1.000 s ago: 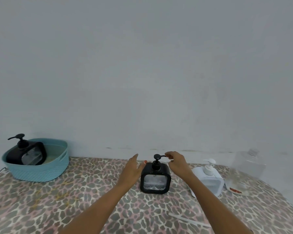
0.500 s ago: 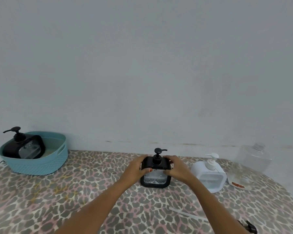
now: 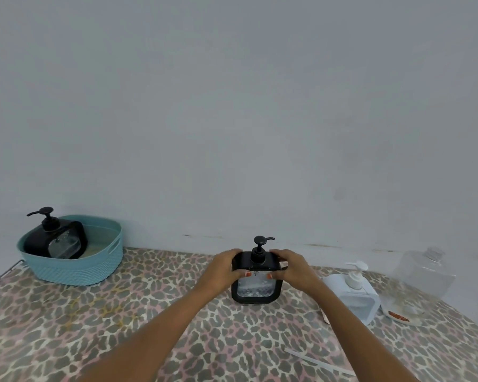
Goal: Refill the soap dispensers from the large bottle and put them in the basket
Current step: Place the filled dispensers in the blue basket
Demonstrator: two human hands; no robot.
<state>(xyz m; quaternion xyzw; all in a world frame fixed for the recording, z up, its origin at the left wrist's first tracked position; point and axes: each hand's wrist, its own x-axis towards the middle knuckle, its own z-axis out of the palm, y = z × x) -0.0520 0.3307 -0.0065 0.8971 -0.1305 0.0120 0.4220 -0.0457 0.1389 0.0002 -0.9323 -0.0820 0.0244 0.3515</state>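
The left hand [image 3: 223, 267] and right hand [image 3: 293, 268] now both hold the black soap dispenser [image 3: 255, 292] by its sides; a second ago the right one pinched its pump [image 3: 260, 241].

Centre: black dispenser [image 3: 255, 282], upright. Far left: second black dispenser [image 3: 56, 239] inside teal basket [image 3: 75, 267]. Right: white dispenser [image 3: 356, 296], then clear large bottle [image 3: 425, 274].

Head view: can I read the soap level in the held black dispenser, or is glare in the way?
Head view: light soft, even, no hard shadows; wide-angle bends the table edges; the black dispenser window is blurry with pale patches, so level unclear.
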